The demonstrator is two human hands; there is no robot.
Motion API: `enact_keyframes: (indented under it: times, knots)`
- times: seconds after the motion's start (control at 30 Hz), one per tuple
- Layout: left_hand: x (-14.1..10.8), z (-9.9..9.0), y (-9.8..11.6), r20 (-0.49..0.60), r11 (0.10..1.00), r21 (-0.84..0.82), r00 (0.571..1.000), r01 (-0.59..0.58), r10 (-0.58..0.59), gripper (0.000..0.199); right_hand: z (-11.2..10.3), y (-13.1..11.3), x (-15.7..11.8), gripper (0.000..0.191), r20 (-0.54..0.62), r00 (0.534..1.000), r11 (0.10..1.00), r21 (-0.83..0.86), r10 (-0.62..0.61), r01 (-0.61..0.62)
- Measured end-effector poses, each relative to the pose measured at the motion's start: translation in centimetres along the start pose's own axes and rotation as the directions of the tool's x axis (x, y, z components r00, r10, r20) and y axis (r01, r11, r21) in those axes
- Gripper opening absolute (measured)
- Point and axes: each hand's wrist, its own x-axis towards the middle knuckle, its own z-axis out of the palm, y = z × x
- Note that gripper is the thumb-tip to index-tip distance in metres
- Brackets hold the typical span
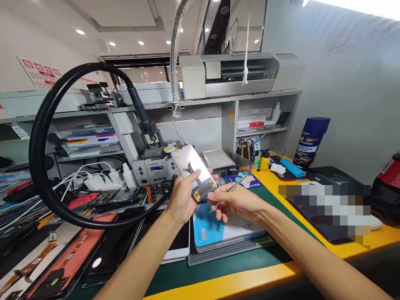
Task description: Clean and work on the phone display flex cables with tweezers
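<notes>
My left hand (184, 193) grips a phone screen (187, 160) by its lower part, thumb across its silvery back. A dark strip with small gold contacts runs along the near end of the screen. My right hand (233, 200) pinches a thin pair of tweezers (236, 183), and its fingertips are close to that dark end; whether they touch it I cannot tell. Below both hands lies a blue and white package (212, 233) on a grey perforated mat (225, 251). A white-edged phone or tablet (179, 239) lies by my left forearm.
A rework station (156, 171) with a thick black hose (37, 141) stands at the left. Phone parts (73, 254) crowd the left bench. A blue spray can (309, 139), a yellow bottle (264, 161) and a dark tablet (321, 221) are at the right. Shelving (229, 125) backs the bench.
</notes>
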Motion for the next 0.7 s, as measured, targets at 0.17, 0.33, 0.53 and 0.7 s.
enact_keyframes:
  times: [0.17,0.33,0.53,0.7]
  knots:
    - [1.6,-0.6,0.2,-0.104,0.998,-0.009,0.992,0.068,-0.069,0.035,-0.3,-0.2,0.1,0.026,0.024,1.000,1.000,0.017,0.007,-0.008]
    - [2.0,-2.2,-0.5,-0.153,0.991,-0.003,0.979,0.135,-0.134,0.033,-1.0,-1.1,-0.2,0.018,0.050,0.999,0.998,0.070,-0.002,-0.002]
    - [1.3,-2.8,-0.5,-0.142,0.978,-0.026,0.968,0.206,-0.208,0.026,-1.3,-2.5,-1.2,0.014,-0.025,0.992,0.988,0.093,-0.120,0.122]
    - [0.5,-2.0,-1.0,-0.022,0.943,-0.142,0.951,0.302,-0.307,0.025,-0.1,-4.1,-1.6,0.008,-0.156,0.946,0.958,-0.009,-0.283,0.285]
